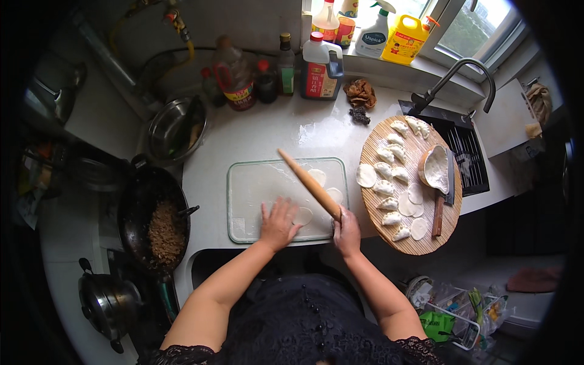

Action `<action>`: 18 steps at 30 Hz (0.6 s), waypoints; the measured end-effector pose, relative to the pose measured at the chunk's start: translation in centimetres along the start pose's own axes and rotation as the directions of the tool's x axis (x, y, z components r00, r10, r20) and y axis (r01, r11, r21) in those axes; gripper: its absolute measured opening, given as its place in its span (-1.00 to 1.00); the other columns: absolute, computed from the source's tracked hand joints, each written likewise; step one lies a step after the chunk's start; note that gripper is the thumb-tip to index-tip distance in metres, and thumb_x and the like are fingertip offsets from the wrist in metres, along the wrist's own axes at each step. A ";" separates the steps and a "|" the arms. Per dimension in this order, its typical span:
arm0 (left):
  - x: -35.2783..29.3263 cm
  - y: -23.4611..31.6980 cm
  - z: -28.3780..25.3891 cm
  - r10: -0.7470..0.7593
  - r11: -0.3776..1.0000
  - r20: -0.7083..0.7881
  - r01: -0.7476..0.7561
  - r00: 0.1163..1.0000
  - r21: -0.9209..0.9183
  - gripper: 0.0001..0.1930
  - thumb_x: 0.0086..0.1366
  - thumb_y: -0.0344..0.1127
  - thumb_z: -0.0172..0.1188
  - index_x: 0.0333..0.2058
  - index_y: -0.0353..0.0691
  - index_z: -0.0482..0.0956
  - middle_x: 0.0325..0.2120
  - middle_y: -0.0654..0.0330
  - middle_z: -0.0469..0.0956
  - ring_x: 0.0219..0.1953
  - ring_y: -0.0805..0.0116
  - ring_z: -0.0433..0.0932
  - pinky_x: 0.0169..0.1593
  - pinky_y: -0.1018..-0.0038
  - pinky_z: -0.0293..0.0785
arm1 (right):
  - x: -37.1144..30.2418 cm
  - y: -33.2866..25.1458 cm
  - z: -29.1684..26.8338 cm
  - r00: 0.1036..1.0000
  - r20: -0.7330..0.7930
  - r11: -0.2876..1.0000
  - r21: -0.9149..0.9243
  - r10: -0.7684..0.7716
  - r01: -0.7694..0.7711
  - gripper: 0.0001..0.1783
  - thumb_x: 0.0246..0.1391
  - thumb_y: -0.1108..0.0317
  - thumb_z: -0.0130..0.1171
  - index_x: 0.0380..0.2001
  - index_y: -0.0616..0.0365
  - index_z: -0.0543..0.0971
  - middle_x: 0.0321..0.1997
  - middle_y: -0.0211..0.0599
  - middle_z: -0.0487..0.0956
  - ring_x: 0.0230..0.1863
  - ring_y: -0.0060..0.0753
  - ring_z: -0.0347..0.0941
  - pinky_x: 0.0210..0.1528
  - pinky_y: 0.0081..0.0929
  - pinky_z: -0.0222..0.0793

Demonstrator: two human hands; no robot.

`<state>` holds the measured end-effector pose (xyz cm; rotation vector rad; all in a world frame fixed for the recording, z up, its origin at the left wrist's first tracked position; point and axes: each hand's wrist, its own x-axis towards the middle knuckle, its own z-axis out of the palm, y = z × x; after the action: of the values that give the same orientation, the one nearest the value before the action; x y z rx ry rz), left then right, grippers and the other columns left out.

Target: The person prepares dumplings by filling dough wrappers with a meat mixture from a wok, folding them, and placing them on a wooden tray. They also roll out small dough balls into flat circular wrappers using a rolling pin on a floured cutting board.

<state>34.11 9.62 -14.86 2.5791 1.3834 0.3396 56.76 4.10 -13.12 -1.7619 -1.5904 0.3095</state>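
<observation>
My right hand [347, 233] grips the near end of a tapered wooden rolling pin [309, 184], which slants up to the left above a glass cutting board [255, 182]. My left hand [278, 222] is spread flat over the floured board, its fingers slightly blurred. Beside its thumb lies a round dough wrapper [303, 216]. Two more wrappers, a far one [317, 177] and a nearer one [334, 195], rest along the board's right side, partly behind the pin.
Right of the board, a round wooden tray [389, 131] holds several folded dumplings [384, 187], wrappers, a flour bowl [435, 169] and a cleaver [438, 213]. A wok [131, 210] with minced filling [166, 234] stands left. Bottles [322, 68] line the back; a sink [471, 155] lies right.
</observation>
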 end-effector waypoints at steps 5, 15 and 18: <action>-0.4 0.4 0.2 0.114 0.993 0.155 -0.110 0.981 -0.039 -0.35 0.24 0.06 0.14 0.24 -0.10 0.31 0.32 0.06 0.16 0.38 -0.02 0.04 0.31 -0.25 -0.13 | -0.4 0.5 -0.8 0.999 0.013 0.999 -0.029 0.041 -0.040 -0.46 -0.01 0.54 0.17 0.11 0.16 0.43 -0.12 -0.10 0.53 -0.07 0.03 0.42 0.01 -0.16 0.34; -1.3 -3.1 -1.9 -0.218 0.975 0.243 0.203 0.945 0.086 -0.16 0.29 0.15 0.02 0.39 -0.15 -0.05 0.43 0.07 -0.21 0.46 0.03 -0.29 0.32 -0.29 -0.42 | -1.0 3.2 -1.4 0.908 0.344 0.919 -0.222 -0.241 0.327 -0.45 0.14 0.24 0.09 0.18 0.19 0.37 0.07 -0.04 0.43 0.10 0.05 0.33 0.14 -0.06 0.22; 2.2 -2.9 -2.0 -0.298 0.954 0.219 0.297 0.929 0.035 -0.21 0.34 0.13 -0.05 0.39 -0.17 -0.07 0.43 0.09 -0.19 0.46 0.02 -0.29 0.32 -0.29 -0.43 | 1.6 2.2 0.1 0.928 0.333 0.876 -0.382 -0.168 0.296 -0.23 0.10 0.03 0.16 0.26 0.26 0.26 0.30 0.10 0.22 0.30 0.12 0.13 0.28 0.04 0.05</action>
<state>32.39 13.15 -13.52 2.2732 1.6531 0.0015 58.67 5.70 -14.20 -1.8737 -2.2004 0.1065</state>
